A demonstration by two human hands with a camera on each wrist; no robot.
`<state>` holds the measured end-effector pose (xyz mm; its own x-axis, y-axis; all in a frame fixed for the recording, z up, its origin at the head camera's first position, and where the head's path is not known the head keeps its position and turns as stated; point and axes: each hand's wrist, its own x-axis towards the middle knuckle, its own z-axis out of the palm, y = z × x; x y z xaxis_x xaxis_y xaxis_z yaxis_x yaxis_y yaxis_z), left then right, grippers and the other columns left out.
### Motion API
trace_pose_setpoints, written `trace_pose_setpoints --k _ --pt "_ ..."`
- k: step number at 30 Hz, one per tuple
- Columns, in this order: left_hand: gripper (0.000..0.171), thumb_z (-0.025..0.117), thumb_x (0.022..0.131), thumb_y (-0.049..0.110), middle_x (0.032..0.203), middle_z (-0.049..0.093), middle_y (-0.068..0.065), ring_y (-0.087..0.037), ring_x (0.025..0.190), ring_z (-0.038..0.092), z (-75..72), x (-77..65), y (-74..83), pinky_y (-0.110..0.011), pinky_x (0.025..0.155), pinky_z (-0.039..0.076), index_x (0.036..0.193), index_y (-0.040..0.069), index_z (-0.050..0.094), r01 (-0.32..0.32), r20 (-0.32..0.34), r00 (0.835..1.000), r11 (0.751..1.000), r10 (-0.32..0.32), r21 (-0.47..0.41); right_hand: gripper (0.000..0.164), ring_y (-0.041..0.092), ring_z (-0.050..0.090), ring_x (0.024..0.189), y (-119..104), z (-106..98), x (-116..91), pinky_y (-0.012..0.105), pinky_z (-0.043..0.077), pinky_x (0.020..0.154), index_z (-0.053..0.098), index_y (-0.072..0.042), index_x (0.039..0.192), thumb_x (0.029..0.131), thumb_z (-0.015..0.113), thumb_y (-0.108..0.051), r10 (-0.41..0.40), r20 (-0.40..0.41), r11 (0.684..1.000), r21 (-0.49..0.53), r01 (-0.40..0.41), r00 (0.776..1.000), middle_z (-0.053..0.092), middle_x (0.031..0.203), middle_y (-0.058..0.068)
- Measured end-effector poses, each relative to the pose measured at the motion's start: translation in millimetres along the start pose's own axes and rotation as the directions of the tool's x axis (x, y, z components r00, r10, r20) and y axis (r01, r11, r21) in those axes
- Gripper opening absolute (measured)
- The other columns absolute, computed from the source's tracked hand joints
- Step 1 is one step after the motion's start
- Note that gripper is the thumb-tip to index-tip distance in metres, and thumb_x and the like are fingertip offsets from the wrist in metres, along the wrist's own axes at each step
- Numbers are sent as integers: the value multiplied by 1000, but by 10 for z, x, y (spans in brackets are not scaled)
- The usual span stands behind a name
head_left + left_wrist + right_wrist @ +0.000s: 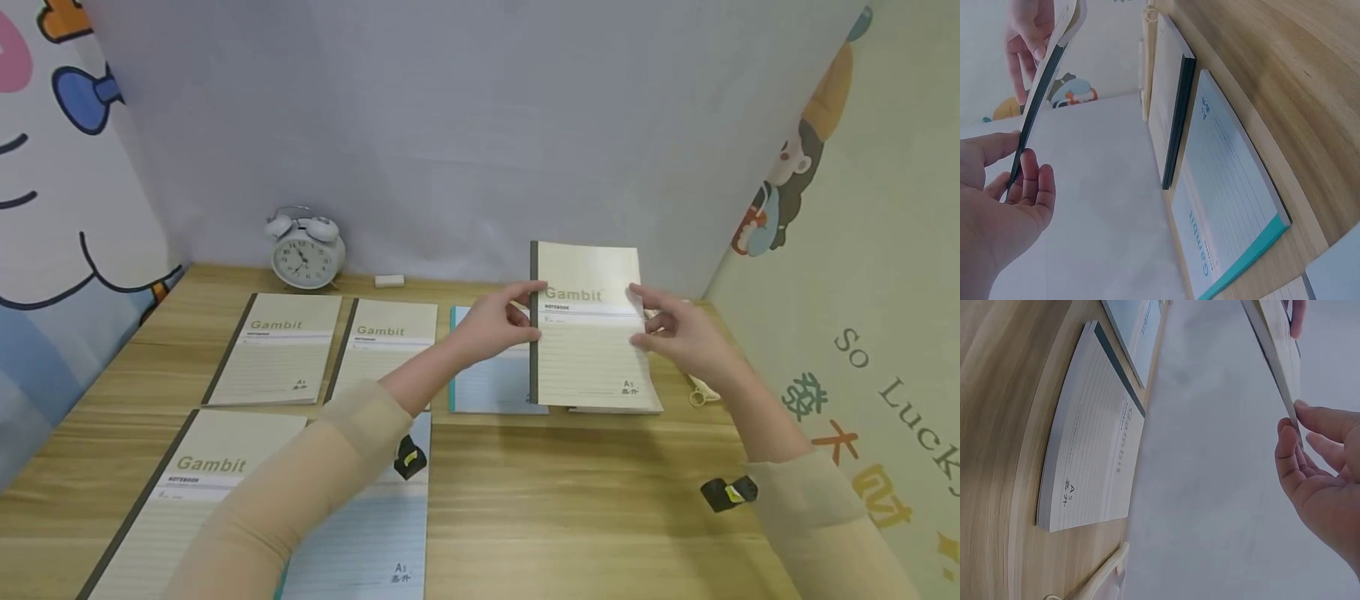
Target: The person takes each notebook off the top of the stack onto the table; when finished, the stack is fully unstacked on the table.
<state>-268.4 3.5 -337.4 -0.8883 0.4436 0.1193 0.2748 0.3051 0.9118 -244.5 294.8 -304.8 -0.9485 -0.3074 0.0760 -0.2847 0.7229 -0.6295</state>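
A cream Gambit notebook with a dark spine is held up above the table, its cover facing me. My left hand pinches its spine edge between thumb and fingers. On the opposite side, my right hand pinches the page edge. Below the raised notebook, a cream notebook stack lies on the table, mostly hidden in the head view. Beside that stack lies a blue notebook with a teal spine, partly covered by my left hand in the head view.
Two cream notebooks lie in the back row at left. In front are another cream notebook and a blue one, partly behind my left sleeve. A white alarm clock and a small white block stand near the back wall.
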Motion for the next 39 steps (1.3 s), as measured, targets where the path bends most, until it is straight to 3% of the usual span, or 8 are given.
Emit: trace_pose_setpoints --k 7,17,24,29,36,39 --pt "60 70 84 10 108 55 -5 -16 78 57 -59 -214 1 -25 62 48 139 21 48 -54 -2 999 997 54 63 74 13 60 80 -156 113 -46 16 49 65 32 -9 148 85 71 -14 -61 15 997 57 61 998 51 121 17" --pt "57 72 83 13 95 56 -5 -14 75 53 -121 -628 -69 -26 61 47 136 18 51 -47 14 999 982 45 182 76 16 56 78 -291 326 -179 21 49 68 37 -16 146 81 76 -22 -86 20 988 -127 88 996 60 90 5" --pt "58 75 81 15 89 56 -6 -13 70 51 -138 -873 -170 -25 59 46 134 18 52 -45 57 998 967 31 252 74 11 46 67 -258 560 -282 20 42 58 44 -8 141 76 79 -17 -206 43 978 -29 208 978 54 84 2" --pt "59 76 80 19 79 55 0 -12 66 49 -119 -1061 -231 -24 55 43 133 19 52 -17 98 995 951 -14 309 78 6 43 64 -247 743 -386 21 40 57 44 -12 141 74 81 -22 -199 112 979 -18 202 974 53 78 -2" --pt "60 78 78 23 68 52 7 -7 59 45 -82 -1280 -347 -24 57 41 133 17 52 -22 156 987 901 -51 432 81 5 43 64 -247 962 -478 21 40 58 41 -17 143 72 82 -20 -164 222 986 16 165 961 54 76 -3" --pt "61 78 78 23 67 53 9 -6 59 44 -54 -1335 -424 -23 56 42 133 16 52 -27 182 981 885 -65 465 81 4 42 63 -227 1049 -507 21 40 58 40 -16 143 73 81 -21 -157 284 987 17 159 946 52 75 -4"
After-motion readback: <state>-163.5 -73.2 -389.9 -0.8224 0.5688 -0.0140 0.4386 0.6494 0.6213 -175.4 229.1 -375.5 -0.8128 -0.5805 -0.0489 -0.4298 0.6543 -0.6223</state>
